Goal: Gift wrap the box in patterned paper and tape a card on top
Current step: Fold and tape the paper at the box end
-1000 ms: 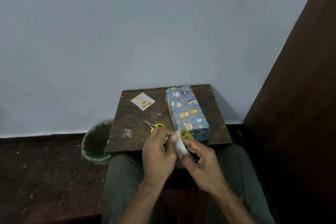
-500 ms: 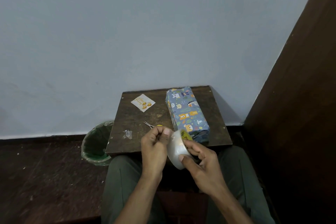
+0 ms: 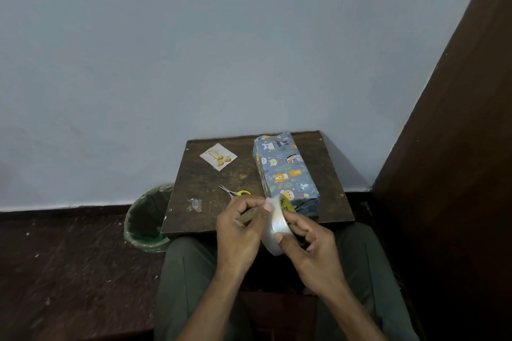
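Observation:
A box wrapped in blue animal-print paper lies lengthwise on the right half of the small dark table. A white greeting card with gold balloons sits flat at the table's far left. My right hand grips a roll of clear tape above the table's near edge, just in front of the box. My left hand has its fingers curled, and its thumb and fingertips pinch at the roll's outer rim.
Small scissors with yellow handles lie near the table's middle, partly behind my left hand. A crumpled bit of clear tape lies at the near left. A green-lined waste bin stands on the floor to the left. A brown panel rises on the right.
Both hands have lifted the tape roll slightly and turned it, so more of its broad outer face shows. My left fingers now work at the roll's upper rim.

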